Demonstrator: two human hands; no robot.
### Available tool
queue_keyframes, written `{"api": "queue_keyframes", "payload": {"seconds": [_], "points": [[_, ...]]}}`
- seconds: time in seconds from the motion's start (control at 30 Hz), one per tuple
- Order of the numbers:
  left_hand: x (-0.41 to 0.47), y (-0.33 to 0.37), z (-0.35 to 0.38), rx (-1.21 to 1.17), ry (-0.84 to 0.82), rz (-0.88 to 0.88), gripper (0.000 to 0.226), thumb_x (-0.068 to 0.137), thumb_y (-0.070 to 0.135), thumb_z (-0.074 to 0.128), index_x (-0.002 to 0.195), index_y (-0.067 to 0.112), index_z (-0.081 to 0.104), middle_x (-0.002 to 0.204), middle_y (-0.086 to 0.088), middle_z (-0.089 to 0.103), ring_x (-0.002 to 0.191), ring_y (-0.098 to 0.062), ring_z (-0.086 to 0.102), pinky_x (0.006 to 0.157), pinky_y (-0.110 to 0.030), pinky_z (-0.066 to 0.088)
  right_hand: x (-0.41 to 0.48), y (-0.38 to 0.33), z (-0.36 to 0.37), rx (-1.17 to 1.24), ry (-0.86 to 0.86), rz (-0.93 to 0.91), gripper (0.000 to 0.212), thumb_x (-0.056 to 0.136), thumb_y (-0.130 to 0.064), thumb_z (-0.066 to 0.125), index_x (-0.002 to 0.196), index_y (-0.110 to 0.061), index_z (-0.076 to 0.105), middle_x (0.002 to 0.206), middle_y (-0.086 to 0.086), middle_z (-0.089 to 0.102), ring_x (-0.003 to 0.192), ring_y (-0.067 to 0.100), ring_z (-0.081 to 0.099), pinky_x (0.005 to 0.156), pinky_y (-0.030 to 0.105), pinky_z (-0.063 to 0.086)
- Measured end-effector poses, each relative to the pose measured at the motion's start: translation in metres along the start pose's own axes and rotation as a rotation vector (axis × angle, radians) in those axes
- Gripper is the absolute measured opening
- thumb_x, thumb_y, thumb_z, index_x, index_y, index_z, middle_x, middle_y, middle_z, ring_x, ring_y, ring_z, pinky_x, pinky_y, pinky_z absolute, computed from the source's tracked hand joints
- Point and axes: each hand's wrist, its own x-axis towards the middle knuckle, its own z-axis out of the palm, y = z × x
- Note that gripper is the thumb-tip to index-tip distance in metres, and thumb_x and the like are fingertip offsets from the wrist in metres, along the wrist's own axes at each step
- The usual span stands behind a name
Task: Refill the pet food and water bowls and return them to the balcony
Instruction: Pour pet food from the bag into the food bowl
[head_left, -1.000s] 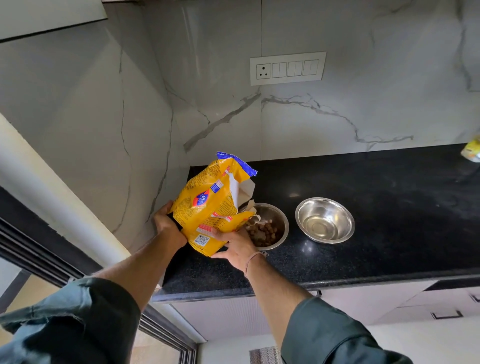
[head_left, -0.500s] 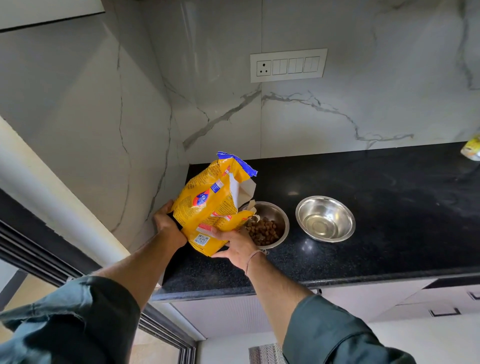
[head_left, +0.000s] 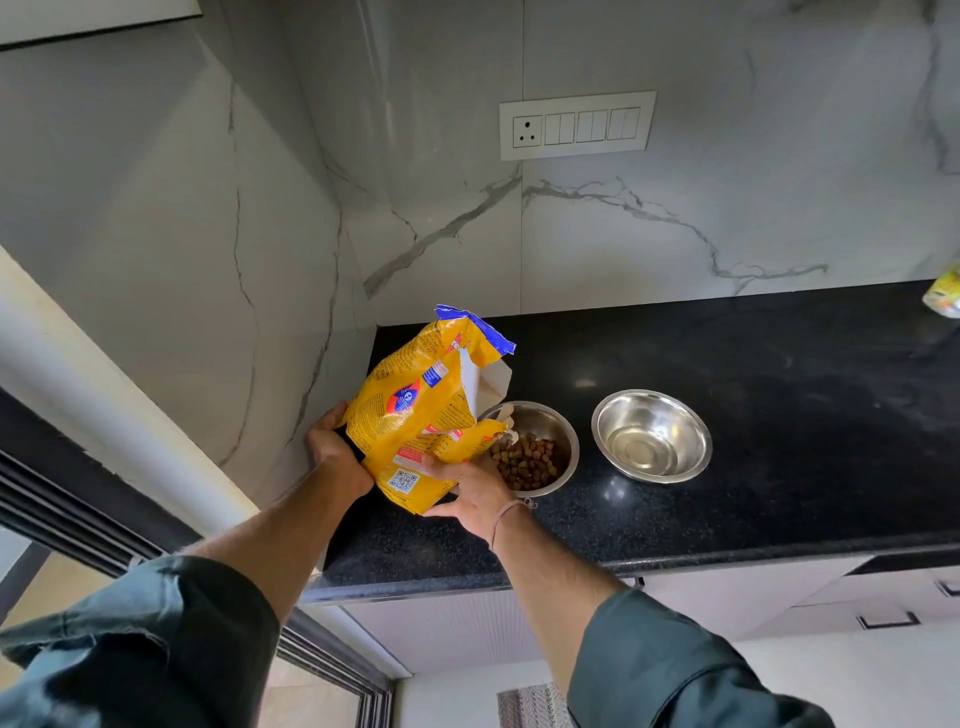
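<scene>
I hold a yellow pet food bag (head_left: 421, 410) tilted over a steel bowl (head_left: 563, 434) on the black counter (head_left: 727, 509). My left hand (head_left: 332, 449) grips the bag's back side. My right hand (head_left: 470, 488) holds its lower front corner. The bag's torn top hangs over the bowl's left rim. Brown kibble (head_left: 527, 462) lies piled in that bowl. A second steel bowl (head_left: 652, 435) stands to the right, with no food in it; whether it holds water is unclear.
The counter ends in a corner against marble walls at the left. A switch panel (head_left: 576, 124) sits on the back wall. A yellowish packet (head_left: 945, 291) shows at the far right edge. Cabinet drawers (head_left: 883, 608) are below the counter.
More kibble has gathered in the left bowl. The bag and both hands have stayed almost in place.
</scene>
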Motion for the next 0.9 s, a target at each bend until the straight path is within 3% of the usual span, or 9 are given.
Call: {"api": "queue_keyframes", "payload": {"seconds": [0.27,0.47,0.6,0.77,0.9], "points": [[0.004,-0.0041,0.0013,-0.011,-0.07,-0.031,0.046,0.098,0.05,0.045,0.127,0.026,0.072,0.12,-0.014,0.075,0.113,-0.037,0.07,0.102,-0.055,0.051,-0.001,0.0015,-0.0009,0.01,-0.001,-0.024,0.092,0.058,-0.019,0.093,0.14,-0.03,0.053,0.133,0.007,0.067,0.129,0.04,0.055,0.095,0.08,0.04],[0.004,-0.0046,0.0022,0.003,-0.087,-0.024,0.046,0.1,0.049,0.044,0.126,0.024,0.072,0.117,-0.014,0.076,0.111,-0.037,0.07,0.103,-0.056,0.05,0.0031,0.0041,-0.0014,-0.001,0.007,-0.037,0.117,0.035,-0.03,0.105,0.139,-0.034,0.052,0.133,0.006,0.067,0.127,0.04,0.056,0.089,0.078,0.045],[0.0044,-0.0028,0.0019,0.0,-0.085,-0.032,0.046,0.099,0.049,0.045,0.128,0.025,0.072,0.118,-0.014,0.076,0.112,-0.037,0.07,0.101,-0.055,0.051,0.0005,0.0024,-0.0011,0.015,-0.005,-0.026,0.104,0.047,-0.025,0.1,0.139,-0.032,0.053,0.132,0.006,0.067,0.128,0.039,0.055,0.094,0.081,0.041],[0.0022,-0.0042,0.003,-0.005,-0.116,-0.017,0.044,0.101,0.047,0.043,0.121,0.023,0.075,0.116,-0.015,0.077,0.105,-0.036,0.071,0.102,-0.053,0.052,-0.0039,0.0019,-0.0009,0.029,-0.001,-0.009,0.067,0.075,-0.012,0.085,0.134,-0.028,0.058,0.132,0.007,0.067,0.129,0.039,0.055,0.096,0.079,0.04],[0.0011,-0.0037,0.0024,0.004,-0.121,-0.016,0.045,0.1,0.047,0.043,0.122,0.023,0.074,0.117,-0.015,0.076,0.108,-0.037,0.07,0.104,-0.055,0.05,-0.0027,0.0027,-0.0012,0.018,-0.004,-0.008,0.063,0.08,-0.01,0.083,0.136,-0.026,0.058,0.132,0.007,0.068,0.13,0.04,0.055,0.096,0.079,0.04]]}}
